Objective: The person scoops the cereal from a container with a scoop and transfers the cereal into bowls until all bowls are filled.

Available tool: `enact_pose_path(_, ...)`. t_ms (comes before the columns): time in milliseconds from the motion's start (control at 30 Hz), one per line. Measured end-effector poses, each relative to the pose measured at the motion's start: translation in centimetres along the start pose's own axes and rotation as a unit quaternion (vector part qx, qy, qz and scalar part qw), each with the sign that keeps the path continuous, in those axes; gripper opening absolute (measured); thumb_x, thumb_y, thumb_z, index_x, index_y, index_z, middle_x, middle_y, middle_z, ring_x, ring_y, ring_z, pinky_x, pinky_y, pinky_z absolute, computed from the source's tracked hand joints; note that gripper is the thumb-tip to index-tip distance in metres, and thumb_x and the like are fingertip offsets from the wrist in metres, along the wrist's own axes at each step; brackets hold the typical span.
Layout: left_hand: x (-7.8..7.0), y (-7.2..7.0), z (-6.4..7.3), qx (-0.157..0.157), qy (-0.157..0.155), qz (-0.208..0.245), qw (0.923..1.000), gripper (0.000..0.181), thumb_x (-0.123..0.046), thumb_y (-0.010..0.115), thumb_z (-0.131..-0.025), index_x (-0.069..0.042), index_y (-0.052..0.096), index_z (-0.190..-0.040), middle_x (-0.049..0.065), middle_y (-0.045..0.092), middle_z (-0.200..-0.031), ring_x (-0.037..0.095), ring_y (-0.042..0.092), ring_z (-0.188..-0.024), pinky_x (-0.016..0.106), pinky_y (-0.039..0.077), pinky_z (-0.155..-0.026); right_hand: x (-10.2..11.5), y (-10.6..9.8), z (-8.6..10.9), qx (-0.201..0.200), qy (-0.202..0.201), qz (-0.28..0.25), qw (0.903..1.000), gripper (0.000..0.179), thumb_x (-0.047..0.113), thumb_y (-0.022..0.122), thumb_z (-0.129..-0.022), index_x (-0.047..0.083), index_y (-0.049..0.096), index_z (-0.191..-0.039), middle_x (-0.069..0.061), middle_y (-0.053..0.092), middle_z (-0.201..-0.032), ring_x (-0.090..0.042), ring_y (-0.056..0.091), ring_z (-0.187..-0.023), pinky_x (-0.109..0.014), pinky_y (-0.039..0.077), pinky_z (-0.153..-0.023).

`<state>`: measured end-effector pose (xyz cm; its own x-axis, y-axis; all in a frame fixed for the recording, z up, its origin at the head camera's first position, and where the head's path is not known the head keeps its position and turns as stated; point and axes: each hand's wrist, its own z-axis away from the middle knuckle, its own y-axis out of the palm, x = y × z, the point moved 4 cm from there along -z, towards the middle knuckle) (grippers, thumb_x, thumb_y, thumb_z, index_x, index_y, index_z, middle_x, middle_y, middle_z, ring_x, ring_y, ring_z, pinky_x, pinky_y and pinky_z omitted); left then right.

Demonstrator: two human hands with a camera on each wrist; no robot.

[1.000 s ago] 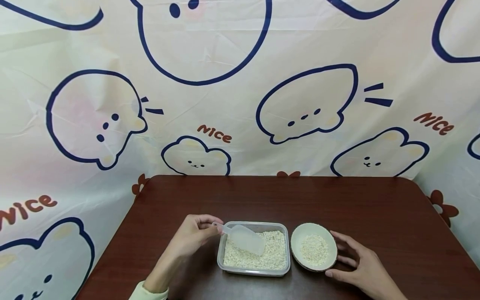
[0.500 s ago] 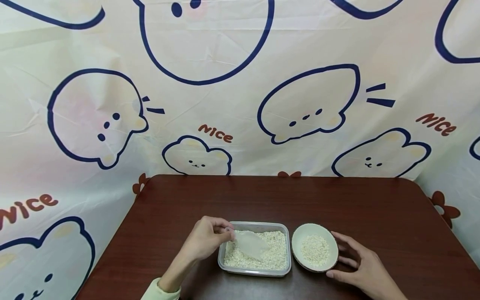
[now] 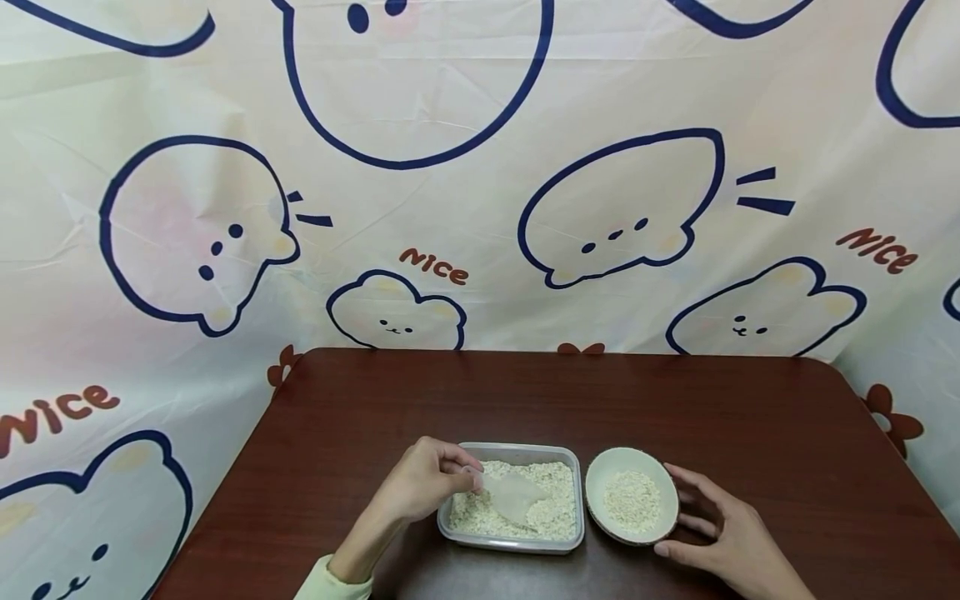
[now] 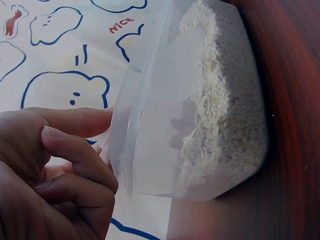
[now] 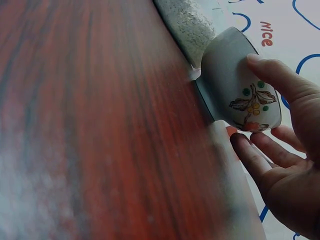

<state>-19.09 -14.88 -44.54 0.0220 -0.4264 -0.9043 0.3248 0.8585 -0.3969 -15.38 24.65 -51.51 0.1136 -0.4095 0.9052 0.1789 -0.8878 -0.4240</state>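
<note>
My left hand (image 3: 423,483) pinches the handle of a translucent plastic scoop (image 3: 517,497). The scoop's bowl dips into pale oat-like flakes (image 3: 558,510) inside a clear plastic container (image 3: 517,546). Through the container wall (image 4: 160,170) in the left wrist view, the scoop shows only faintly, and its handle end is hidden by fingers. My right hand (image 3: 723,533) holds the right side of a small white bowl (image 3: 597,479), thumb near and fingers beyond. More flakes (image 3: 632,502) lie in this bowl. Painted leaves and dots decorate its outside (image 5: 235,75) in the right wrist view.
Both vessels stand side by side on a dark reddish-brown table (image 3: 525,400), with a narrow gap between them. Behind the table hangs a white cloth (image 3: 487,208) printed with cartoon bears, which also runs along the sides.
My left hand has moved right and slightly down, bringing the scoop from above the container into the flakes. My right hand and the bowl stay in place.
</note>
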Motion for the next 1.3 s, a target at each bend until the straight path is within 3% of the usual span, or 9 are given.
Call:
enact_pose_path(67, 0.0, 0.0, -0.1, 0.007, -0.001, 0.013, 0.9999, 0.011, 0.000, 0.078, -0.090, 0.006, 0.080, -0.099, 0.023, 0.079, -0.081, 0.009, 0.058, -0.064, 0.019, 0.033, -0.052, 0.0, 0.0, 0.0, -0.002, -0.005, 0.002, 1.0000, 0.096, 0.015, 0.099, -0.075, 0.013, 0.051, -0.157, -0.014, 0.057, -0.150, 0.015, 0.060, -0.119, -0.023, 0.063, -0.087)
enact_pose_path(233, 0.1, 0.0, -0.1, 0.020, -0.003, 0.032, 0.9993, 0.014, 0.000, 0.078, -0.091, 0.009, 0.079, -0.101, 0.026, 0.078, -0.082, 0.006, 0.047, -0.059, 0.019, 0.029, -0.050, -0.2, 0.0, 0.1, -0.005, -0.022, 0.001, 0.9997, 0.096, 0.014, 0.099, -0.074, 0.013, 0.051, -0.157, 0.023, 0.055, -0.142, 0.015, 0.060, -0.120, -0.022, 0.063, -0.087)
enact_pose_path(333, 0.1, 0.0, 0.0, 0.021, -0.004, 0.041, 0.9989, 0.016, -0.001, 0.079, -0.091, 0.009, 0.078, -0.102, 0.026, 0.078, -0.083, 0.005, 0.042, -0.057, 0.019, 0.029, -0.049, -0.2, 0.0, 0.2, -0.008, -0.033, -0.001, 0.9994, 0.095, 0.013, 0.099, -0.074, 0.012, 0.051, -0.157, 0.034, 0.053, -0.140, 0.015, 0.060, -0.120, -0.022, 0.063, -0.087)
enact_pose_path(400, 0.2, 0.0, 0.1, 0.019, -0.005, 0.048, 0.9987, 0.016, -0.001, 0.078, -0.091, 0.009, 0.078, -0.103, 0.025, 0.079, -0.084, 0.005, 0.043, -0.057, 0.019, 0.028, -0.049, -0.1, 0.0, 0.2, -0.008, -0.039, -0.001, 0.9992, 0.095, 0.012, 0.099, -0.074, 0.012, 0.051, -0.157, 0.033, 0.053, -0.140, 0.015, 0.059, -0.121, -0.022, 0.063, -0.087)
enact_pose_path(567, 0.5, 0.0, 0.4, 0.018, -0.004, 0.067, 0.9976, 0.019, -0.004, 0.077, -0.093, 0.008, 0.078, -0.107, 0.021, 0.081, -0.089, 0.008, 0.067, -0.072, 0.020, 0.040, -0.057, -0.1, 0.1, 0.1, -0.004, -0.030, -0.006, 0.9995, 0.095, 0.013, 0.099, -0.075, 0.012, 0.051, -0.157, 0.032, 0.053, -0.141, 0.015, 0.059, -0.121, -0.022, 0.063, -0.088)
enact_pose_path(633, 0.6, 0.0, 0.5, 0.020, -0.005, 0.074, 0.9970, 0.020, -0.005, 0.076, -0.094, 0.008, 0.078, -0.109, 0.021, 0.082, -0.092, 0.008, 0.070, -0.075, 0.021, 0.042, -0.058, 0.0, 0.1, 0.1, -0.003, -0.025, -0.006, 0.9997, 0.095, 0.014, 0.099, -0.075, 0.012, 0.051, -0.157, 0.032, 0.052, -0.141, 0.015, 0.060, -0.120, -0.022, 0.063, -0.088)
enact_pose_path(867, 1.0, 0.0, 0.8, 0.037, -0.024, 0.087, 0.9952, 0.021, -0.008, 0.077, -0.095, 0.007, 0.077, -0.110, 0.021, 0.082, -0.092, 0.001, 0.038, -0.053, 0.019, 0.028, -0.048, 0.1, 0.1, 0.1, -0.006, -0.030, -0.002, 0.9995, 0.095, 0.013, 0.099, -0.074, 0.012, 0.051, -0.157, 0.031, 0.053, -0.142, 0.015, 0.059, -0.121, -0.022, 0.063, -0.088)
enact_pose_path(1100, 1.3, 0.1, 1.1, 0.051, -0.029, 0.129, 0.9899, 0.027, -0.005, 0.077, -0.094, 0.013, 0.073, -0.114, 0.022, 0.082, -0.094, -0.002, 0.025, -0.046, 0.016, 0.023, -0.044, -0.2, 0.1, 0.0, 0.004, 0.010, 0.000, 0.9999, 0.095, 0.018, 0.099, -0.076, 0.015, 0.050, -0.158, -0.005, 0.052, -0.154, 0.017, 0.057, -0.120, -0.022, 0.063, -0.088)
enact_pose_path(1300, 1.5, 0.0, 1.2, 0.050, -0.038, 0.150, 0.9867, 0.032, -0.005, 0.079, -0.092, 0.015, 0.072, -0.116, 0.014, 0.082, -0.088, -0.003, 0.025, -0.043, 0.015, 0.023, -0.043, -0.3, 0.1, 0.1, 0.004, 0.020, -0.005, 0.9998, 0.095, 0.019, 0.098, -0.076, 0.015, 0.050, -0.158, 0.021, 0.051, -0.148, 0.017, 0.058, -0.120, -0.022, 0.063, -0.088)
